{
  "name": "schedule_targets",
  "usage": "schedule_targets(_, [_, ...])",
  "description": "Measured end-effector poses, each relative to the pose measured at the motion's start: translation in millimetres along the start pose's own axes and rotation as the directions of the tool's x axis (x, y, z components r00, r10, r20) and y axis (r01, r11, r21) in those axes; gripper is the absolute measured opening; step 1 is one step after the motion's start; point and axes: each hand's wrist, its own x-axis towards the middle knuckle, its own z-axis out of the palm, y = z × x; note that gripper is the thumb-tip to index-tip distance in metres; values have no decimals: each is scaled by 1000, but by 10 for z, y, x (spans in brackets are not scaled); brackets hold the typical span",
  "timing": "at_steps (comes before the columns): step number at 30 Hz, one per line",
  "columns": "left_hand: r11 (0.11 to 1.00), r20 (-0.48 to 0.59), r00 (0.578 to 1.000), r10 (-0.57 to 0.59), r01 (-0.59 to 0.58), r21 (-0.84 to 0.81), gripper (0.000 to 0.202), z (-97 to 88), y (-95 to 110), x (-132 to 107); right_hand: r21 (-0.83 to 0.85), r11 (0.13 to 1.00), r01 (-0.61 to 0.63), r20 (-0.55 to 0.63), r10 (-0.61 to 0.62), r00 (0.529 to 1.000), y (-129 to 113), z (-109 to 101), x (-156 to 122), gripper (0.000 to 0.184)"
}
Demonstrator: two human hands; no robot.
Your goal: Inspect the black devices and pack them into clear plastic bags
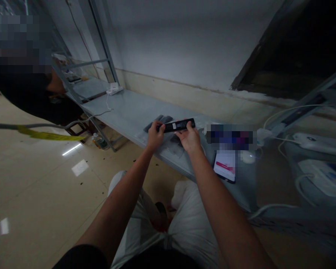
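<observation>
Right now my left hand (155, 136) and my right hand (189, 140) share a slim black rectangular bar (177, 125) with a small pale label near its middle, just above the centre of the frame. My left grip is closed round its left end, fingers curled over the top. My right grip pinches the right end, thumb below and fingertips on the far edge, so both are shut on it and neither is loose. The bar lies nearly level, low over the long grey metal surface (128, 108); whether it touches I cannot tell. Just behind my left knuckles sit several dark grey oblong pieces (160, 119) in a small cluster. To the lower right of my right wrist lies a flat phone with a white and red screen (225, 167), and a white plug block (114, 89) with its cord rests further up and left. A person in dark clothing (30, 89) is at the upper left, well apart. To handle this well, I judge I should hold by the ends only, leave the label uncovered, keep the bar level and low over the surface, and keep my right forearm off the phone.
</observation>
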Motion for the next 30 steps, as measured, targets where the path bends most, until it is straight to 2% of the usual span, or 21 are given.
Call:
schedule_targets(6, [1000, -14, 1000, 2, -1, 10, 16, -2, -10, 4, 1, 1000, 5, -18, -5, 1000, 10, 6, 5, 15])
schedule_targets(11, [1000, 20, 1000, 2, -3, 17, 22, 2, 13, -4, 13, 999, 42, -48, -41, 998, -4, -9, 15, 16])
schedule_targets(17, [997, 119, 991, 65, -70, 35, 53, 19, 31, -23, 8, 997, 72, -96, -70, 993, -30, -36, 25, 18])
schedule_targets(20, [998, 117, 992, 40, -44, 35, 48, 25, 17, -26, -3, 997, 83, -109, -83, 991, -37, -35, 15, 18])
schedule_targets(24, [998, 53, 998, -43, 45, -52, 41, 21, -24, -22, -27, 996, 87, -143, -90, 986, -41, -19, -6, 20])
schedule_targets(30, [935, -26, 982, -185, 168, -312, 56, 10, -81, 11, -41, 998, 53, -166, -59, 984, -52, 5, -26, 21])
